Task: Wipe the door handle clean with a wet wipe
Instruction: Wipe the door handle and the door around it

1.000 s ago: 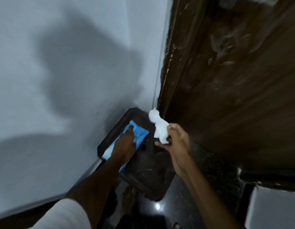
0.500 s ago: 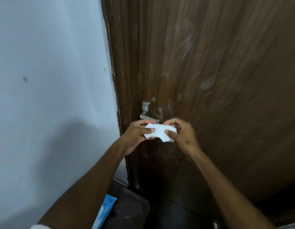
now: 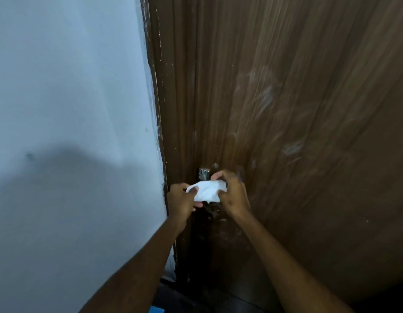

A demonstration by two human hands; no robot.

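left hand [image 3: 181, 199] | fingers pinched on left edge of wet wipe [image 3: 207, 192] | right hand [image 3: 232, 195] | fingers gripping wipe's right edge | wipe held just in front of and below door handle [image 3: 204, 174], touching or apart unclear | handle at left edge of brown door [image 3: 286, 109], beside white wall [image 3: 71, 98]

A crumpled white wipe [image 3: 207, 192] was held just below the metal handle [image 3: 204, 174], mostly hiding it.
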